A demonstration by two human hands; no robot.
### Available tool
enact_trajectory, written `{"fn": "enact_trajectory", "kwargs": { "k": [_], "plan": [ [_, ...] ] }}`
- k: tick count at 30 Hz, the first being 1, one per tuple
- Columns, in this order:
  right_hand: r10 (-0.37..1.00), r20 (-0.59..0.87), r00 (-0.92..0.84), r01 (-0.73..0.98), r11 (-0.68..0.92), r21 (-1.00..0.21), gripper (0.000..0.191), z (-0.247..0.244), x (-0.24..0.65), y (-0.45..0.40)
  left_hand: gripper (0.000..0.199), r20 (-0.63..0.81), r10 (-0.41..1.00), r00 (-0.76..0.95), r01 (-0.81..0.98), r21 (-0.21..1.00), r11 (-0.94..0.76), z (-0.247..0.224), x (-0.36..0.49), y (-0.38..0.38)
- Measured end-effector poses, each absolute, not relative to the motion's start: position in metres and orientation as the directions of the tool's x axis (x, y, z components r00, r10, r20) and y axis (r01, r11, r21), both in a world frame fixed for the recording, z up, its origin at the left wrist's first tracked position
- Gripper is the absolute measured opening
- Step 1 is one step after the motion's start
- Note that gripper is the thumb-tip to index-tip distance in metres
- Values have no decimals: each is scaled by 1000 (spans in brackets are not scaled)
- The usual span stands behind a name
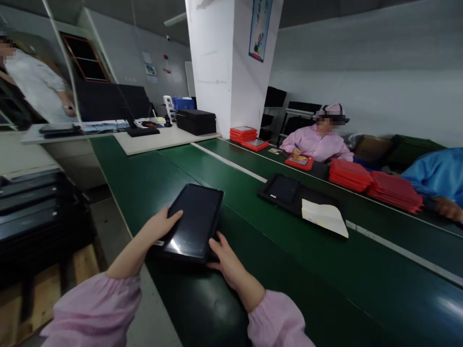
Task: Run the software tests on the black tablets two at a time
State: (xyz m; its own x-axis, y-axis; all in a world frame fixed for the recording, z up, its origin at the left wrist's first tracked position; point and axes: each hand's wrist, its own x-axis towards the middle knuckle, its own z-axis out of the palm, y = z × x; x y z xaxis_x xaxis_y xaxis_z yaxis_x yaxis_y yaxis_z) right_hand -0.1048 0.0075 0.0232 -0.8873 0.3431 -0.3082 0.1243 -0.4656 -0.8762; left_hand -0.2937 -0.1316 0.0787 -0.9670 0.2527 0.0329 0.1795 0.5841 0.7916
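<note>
You're handling black tablet [194,220] over bench [289,289]. Left grip [162,225] closed on it, thumb atop; right grip [230,262] half-open at its right edge, hold unclear. Next move likely needs steady two-sided support.

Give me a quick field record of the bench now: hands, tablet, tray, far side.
Left hand: thumb over the black tablet's left edge
Right hand: at its lower right edge; grip unclear
Screen: facing up, dark
Black tray: second tablet, paper sheet
Far side: co-worker in pink, red stacks
</note>
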Motion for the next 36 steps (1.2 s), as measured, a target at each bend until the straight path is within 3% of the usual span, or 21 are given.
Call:
{"fn": "enact_trajectory", "kwargs": {
  "k": [3,6,10,14,18,22,25,30,34,36],
  "plan": [
    [446,-265,-855,3,-507,-862,117,14,-125,5,39,-69,290,-955,109,824,555,79,-270,-124],
    [500,-293,-815,-42,-555,-831,118,3,-105,15,51,-105,349,-931,85,869,488,78,-241,-116],
    [503,-398,-767,-18,-637,-771,92,-5,-47,41,60,-144,483,-864,-55,980,193,66,-203,-97],
    [530,-476,-701,-2,-670,-742,64,3,12,66,76,-285,530,-799,-326,945,17,41,-173,-62],
    [629,-496,-599,-65,-656,-752,65,11,61,79,93,-376,679,-630,-458,887,66,18,-147,-32],
    [777,-535,-332,-114,-596,-795,73,15,109,81,97,-403,732,-549,-470,873,128,10,-118,-27],
    [838,-485,-250,-89,-518,-850,73,19,138,72,92,-429,743,-514,-412,883,224,9,-99,-31],
    [827,-536,-169,10,-543,-840,98,25,174,67,84,-423,728,-540,-332,901,278,0,-76,-26],
    [893,-448,-31,120,-442,-889,90,20,231,86,79,-411,717,-563,-283,911,299,-14,-78,-25],
    [915,-391,98,193,-403,-895,86,10,263,92,75,-371,733,-570,-168,926,338,-18,-85,-30]
  ]
}}
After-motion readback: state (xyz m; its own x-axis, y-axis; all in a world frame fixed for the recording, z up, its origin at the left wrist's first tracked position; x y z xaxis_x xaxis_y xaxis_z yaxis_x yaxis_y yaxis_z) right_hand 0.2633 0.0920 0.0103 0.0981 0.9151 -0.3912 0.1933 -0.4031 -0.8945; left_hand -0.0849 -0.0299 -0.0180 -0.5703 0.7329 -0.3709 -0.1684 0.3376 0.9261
